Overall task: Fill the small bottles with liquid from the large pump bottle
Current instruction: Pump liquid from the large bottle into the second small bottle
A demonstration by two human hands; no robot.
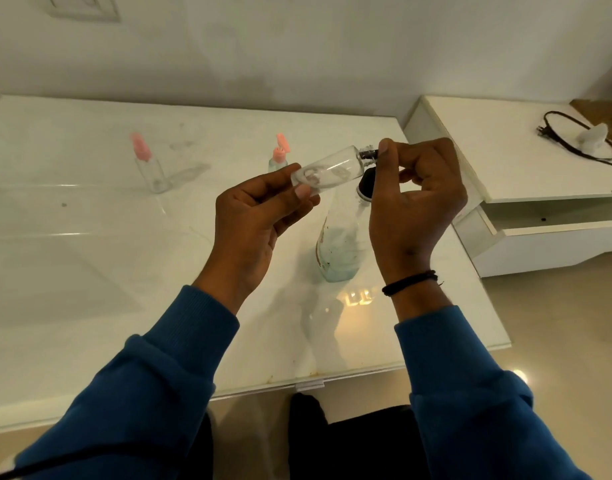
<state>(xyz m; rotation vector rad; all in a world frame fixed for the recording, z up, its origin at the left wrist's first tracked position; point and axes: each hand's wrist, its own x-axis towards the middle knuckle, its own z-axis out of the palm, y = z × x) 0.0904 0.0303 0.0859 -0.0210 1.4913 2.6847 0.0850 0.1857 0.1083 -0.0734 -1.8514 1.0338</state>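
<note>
Left hand (254, 216) gripping small bottle (327, 169), right hand (415, 199) pinching cap (368, 154)

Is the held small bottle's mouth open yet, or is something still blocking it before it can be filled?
Blocked: a black cap sits on the neck of the small clear bottle. The left hand holds the base, and the right hand pinches the cap.

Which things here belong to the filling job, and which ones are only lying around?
Job: small clear bottle held by left hand and right hand; large bottle; two pink-capped bottles.
Lying about: black cable; wall socket.
</note>
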